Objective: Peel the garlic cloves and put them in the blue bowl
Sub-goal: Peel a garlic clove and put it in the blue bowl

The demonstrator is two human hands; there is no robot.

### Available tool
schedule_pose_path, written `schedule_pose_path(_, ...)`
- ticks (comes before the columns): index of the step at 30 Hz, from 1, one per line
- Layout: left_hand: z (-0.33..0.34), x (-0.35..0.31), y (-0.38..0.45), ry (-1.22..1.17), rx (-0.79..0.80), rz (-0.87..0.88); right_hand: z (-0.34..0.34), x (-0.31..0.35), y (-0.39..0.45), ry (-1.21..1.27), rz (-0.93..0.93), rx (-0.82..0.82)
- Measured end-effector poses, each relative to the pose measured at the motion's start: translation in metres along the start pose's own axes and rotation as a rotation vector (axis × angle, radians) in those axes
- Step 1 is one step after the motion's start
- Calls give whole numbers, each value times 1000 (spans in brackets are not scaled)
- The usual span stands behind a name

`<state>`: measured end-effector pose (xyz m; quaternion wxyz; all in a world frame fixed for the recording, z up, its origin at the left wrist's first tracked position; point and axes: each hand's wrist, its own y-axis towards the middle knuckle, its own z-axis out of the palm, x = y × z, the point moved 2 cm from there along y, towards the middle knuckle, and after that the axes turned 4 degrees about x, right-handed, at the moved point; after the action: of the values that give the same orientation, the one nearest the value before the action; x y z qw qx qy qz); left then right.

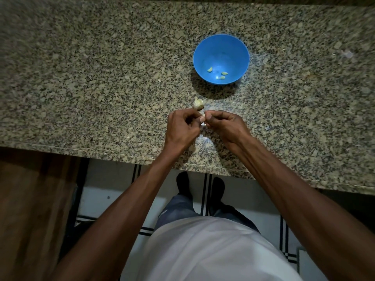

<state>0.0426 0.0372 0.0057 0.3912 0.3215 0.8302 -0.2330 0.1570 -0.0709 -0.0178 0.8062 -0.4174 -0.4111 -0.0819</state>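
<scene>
Both grips, left hand [182,128] and right hand [223,123], pinch one small pale garlic clove [203,121], half-peeled. Beyond: three peeled cloves [223,73] in round blue plastic bowl [203,47]; remaining garlic head [197,103] unpeeled.

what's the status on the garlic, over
Left hand and right hand pinching one clove. Three peeled cloves in blue bowl. Garlic head on counter. Nothing blocking.

Location: domestic kitchen. Indicators: a speckled granite tabletop [101,78] with a polished front edge; a wooden cabinet front [30,209] below the tabletop at left; a white tiled floor [113,189] with black stripes beneath the tabletop.
</scene>
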Motion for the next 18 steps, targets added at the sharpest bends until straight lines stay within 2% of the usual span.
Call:
schedule_pose_path(4,2,-5,-5,31,-43,34,1,-5,-2,106,16,-7)
schedule_pose_path(11,1,2,-7,67,-5,115,1,-10,-5,214,49,18)
schedule_pose_path(14,0,2,-8,53,26,146,-3,-2,-5,130,40,48)
schedule_pose_path(18,-3,3,-6,-40,-9,93,-10,9,-4,-82,34,122)
